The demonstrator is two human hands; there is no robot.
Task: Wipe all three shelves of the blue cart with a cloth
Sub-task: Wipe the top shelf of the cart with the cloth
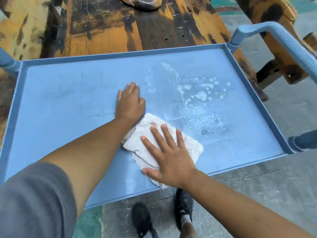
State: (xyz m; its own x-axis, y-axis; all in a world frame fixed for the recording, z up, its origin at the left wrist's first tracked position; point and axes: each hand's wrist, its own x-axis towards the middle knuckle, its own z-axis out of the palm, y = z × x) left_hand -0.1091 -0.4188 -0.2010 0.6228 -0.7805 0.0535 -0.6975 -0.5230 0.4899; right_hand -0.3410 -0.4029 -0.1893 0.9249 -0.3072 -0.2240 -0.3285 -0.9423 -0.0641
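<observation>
The blue cart's top shelf (65,93) fills the middle of the view, with a raised rim all round. A white cloth (190,145) lies flat near the shelf's front edge. My right hand (169,157) presses flat on the cloth, fingers spread. My left hand (130,102) rests palm down on the bare shelf just behind the cloth, and its wrist touches the cloth's far corner. White foam and spray drops (200,93) cover the right half of the shelf. The lower shelves are hidden under the top one.
The cart's blue handle (283,40) rises at the right end. A worn wooden table (103,28) stands directly behind the cart, with a wooden bench (274,18) at the back right. My two dark shoes (185,203) stand on the grey floor at the cart's front edge.
</observation>
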